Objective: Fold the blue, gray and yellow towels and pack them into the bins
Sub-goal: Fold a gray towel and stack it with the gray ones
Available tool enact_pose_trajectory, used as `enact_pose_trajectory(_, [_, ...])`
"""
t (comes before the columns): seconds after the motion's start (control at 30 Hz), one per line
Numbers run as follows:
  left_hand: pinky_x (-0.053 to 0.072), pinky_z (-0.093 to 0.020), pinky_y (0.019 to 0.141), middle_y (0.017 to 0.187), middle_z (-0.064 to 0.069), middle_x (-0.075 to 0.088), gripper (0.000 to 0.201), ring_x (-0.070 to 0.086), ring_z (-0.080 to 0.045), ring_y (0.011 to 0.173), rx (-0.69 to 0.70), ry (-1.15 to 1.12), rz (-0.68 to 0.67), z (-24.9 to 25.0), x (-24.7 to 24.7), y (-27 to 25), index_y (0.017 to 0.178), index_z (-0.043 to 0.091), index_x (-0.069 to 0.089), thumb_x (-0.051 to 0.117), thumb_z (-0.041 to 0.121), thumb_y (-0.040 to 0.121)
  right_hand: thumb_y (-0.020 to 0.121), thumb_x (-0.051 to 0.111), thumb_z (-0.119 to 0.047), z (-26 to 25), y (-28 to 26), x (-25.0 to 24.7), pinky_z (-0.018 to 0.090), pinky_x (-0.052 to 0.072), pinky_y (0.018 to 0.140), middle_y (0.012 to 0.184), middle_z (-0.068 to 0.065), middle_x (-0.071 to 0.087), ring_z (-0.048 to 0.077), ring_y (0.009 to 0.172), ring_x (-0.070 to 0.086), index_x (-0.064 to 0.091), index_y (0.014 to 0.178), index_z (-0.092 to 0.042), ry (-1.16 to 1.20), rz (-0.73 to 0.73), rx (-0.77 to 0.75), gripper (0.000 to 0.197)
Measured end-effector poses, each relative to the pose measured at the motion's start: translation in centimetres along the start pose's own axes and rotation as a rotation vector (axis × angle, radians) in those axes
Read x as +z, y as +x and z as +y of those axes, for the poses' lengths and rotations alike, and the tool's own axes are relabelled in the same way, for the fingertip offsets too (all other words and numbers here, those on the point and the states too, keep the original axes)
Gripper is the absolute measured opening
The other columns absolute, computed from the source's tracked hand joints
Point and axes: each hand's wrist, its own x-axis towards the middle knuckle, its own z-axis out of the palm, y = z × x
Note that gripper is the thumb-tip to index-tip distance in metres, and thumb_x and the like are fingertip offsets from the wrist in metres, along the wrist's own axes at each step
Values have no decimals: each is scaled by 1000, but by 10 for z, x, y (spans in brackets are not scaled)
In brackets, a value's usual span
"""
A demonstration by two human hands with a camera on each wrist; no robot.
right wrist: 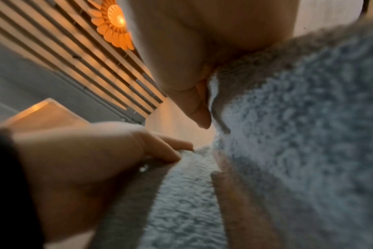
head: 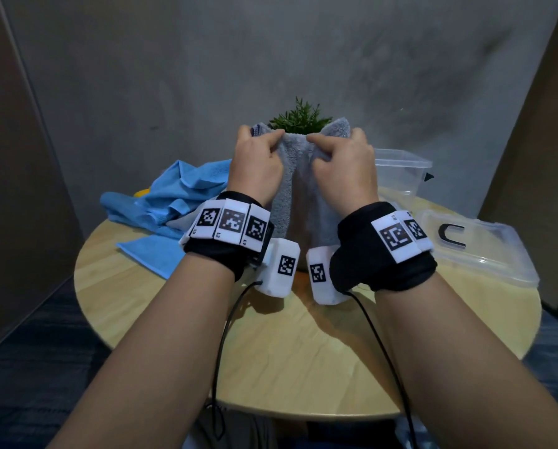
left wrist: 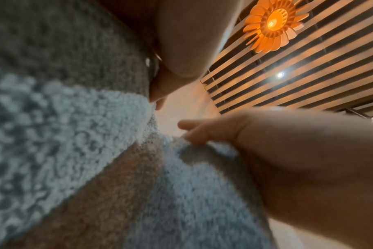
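I hold the gray towel (head: 298,196) up above the round wooden table (head: 303,351), and it hangs down between my wrists. My left hand (head: 258,157) grips its top edge on the left and my right hand (head: 342,160) grips the top edge on the right, both with curled fingers. In the left wrist view the gray towel (left wrist: 74,134) fills the left side under my left hand (left wrist: 177,50). In the right wrist view my right hand (right wrist: 181,67) pinches the gray towel (right wrist: 287,134). Blue towels (head: 174,196) lie crumpled at the table's left. A bit of yellow (head: 141,192) peeks out beside them.
A clear plastic bin (head: 400,166) stands at the back right. A second clear container (head: 478,244) with a black C mark lies at the right edge. A green plant (head: 298,119) stands behind the towel. Bare wood shows at the table's front.
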Motion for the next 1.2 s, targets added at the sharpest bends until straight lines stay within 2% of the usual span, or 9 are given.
enact_pose_trajectory(0.23, [32,-19,81,100,-17,47,34,52,-25,96,151,-54,71,-1,7,1,119,9,65,47,2,90,83,51,-4,-20,0,3,10,30,93,126,9,48,16,115,49,42,143,-25,398,-95,-78,64])
enact_pose_trajectory(0.4, [37,-18,87,101,-12,52,30,56,-22,103,84,-376,143,0,0,5,106,7,70,48,22,93,86,49,-16,-14,-1,4,34,45,64,67,-6,45,13,62,45,-2,151,-34,762,-79,-106,85])
enact_pose_trajectory(0.5, [37,-15,96,107,-8,53,31,53,3,97,76,-506,42,2,-2,2,90,20,69,50,44,88,83,47,-38,-14,2,5,40,46,94,110,0,58,21,100,61,-10,145,-47,796,-182,-105,84])
enact_pose_trajectory(0.6, [42,-26,97,103,-1,42,34,50,-9,96,123,-431,56,-2,2,3,104,13,67,60,40,83,85,49,-25,-8,5,1,36,47,101,145,16,43,15,119,56,1,150,-38,958,-251,-73,82])
enact_pose_trajectory(0.67, [42,-36,101,110,-5,43,27,51,-16,104,96,-492,105,-4,2,6,106,9,66,58,30,90,82,52,-10,-3,4,-5,22,52,81,121,17,62,9,93,64,38,141,-19,1036,-148,-22,62])
enact_pose_trajectory(0.73, [43,-45,101,119,-11,49,18,55,-22,110,36,-665,107,-3,-1,8,97,21,63,54,33,88,69,55,-7,7,8,-7,22,50,73,99,16,65,11,82,60,59,96,-13,951,-39,-35,28])
enact_pose_trajectory(0.8, [48,-45,97,118,-15,56,13,59,-25,107,-8,-830,108,-2,-4,10,93,25,59,55,35,85,66,64,-8,19,9,-7,25,47,73,85,13,60,15,81,55,53,74,-17,894,-161,-70,16])
enact_pose_trajectory(0.97, [51,-41,90,99,-4,62,8,61,-20,94,-34,-1010,114,-4,-1,11,104,16,52,50,17,96,68,66,4,42,7,-8,26,53,62,79,1,63,14,70,61,46,82,-15,1104,-618,-19,31])
enact_pose_trajectory(1.2, [57,-39,75,128,-6,54,74,64,-21,99,-322,-1212,-306,0,18,-4,148,36,-2,50,29,96,82,54,18,55,14,-19,28,54,68,91,3,60,13,77,62,47,85,-14,1050,-255,-4,33])
